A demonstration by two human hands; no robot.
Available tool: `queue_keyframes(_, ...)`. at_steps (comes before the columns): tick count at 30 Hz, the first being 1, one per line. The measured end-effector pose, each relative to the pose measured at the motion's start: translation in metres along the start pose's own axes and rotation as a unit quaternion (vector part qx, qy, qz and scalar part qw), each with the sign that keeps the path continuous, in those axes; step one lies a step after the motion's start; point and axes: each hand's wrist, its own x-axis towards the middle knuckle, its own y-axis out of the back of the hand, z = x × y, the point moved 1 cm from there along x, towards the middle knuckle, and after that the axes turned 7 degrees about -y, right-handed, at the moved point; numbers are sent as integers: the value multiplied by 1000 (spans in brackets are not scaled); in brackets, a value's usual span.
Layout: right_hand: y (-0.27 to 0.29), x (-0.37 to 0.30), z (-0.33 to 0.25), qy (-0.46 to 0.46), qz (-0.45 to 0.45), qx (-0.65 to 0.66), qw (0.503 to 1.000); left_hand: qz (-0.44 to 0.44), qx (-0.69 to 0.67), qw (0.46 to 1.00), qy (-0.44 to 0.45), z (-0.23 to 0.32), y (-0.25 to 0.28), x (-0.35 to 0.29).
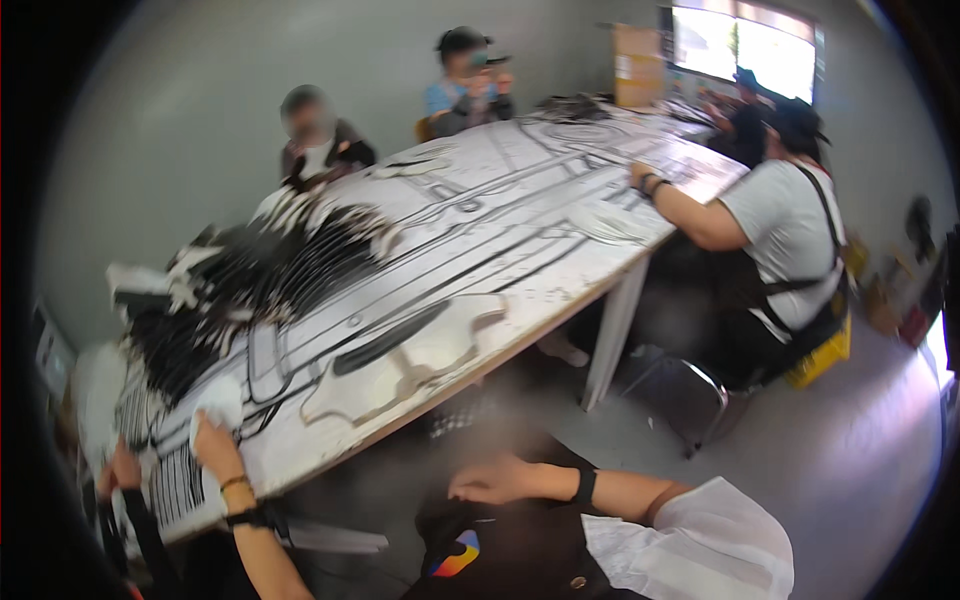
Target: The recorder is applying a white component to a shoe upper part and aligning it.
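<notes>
Right hand (pixel 214 441) bunches the white cloth (pixel 218 401) at the worktop's (pixel 520 250) near corner, left hand (pixel 121 469) below the edge, grip unclear, and one careless tug could drag those cables (pixel 250 285) off the worktop.

A plain grey wall (pixel 200 110) backs a long white worktable (pixel 520 240) on pale legs, with a bright window (pixel 745 45) at the far right, a metal stool (pixel 690 395) and a grey floor (pixel 850 470) catching daylight.
</notes>
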Motion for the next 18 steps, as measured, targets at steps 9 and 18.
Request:
queue_keyframes(9, 18, 15, -34, -77, -5, 99, 992, 336, -147, 887, -279, 115, 172, -77)
queue_keyframes(18, 31, 23, -55, -52, 7, 238, 970, 197, -376, 733, -531, 240, 168, -196)
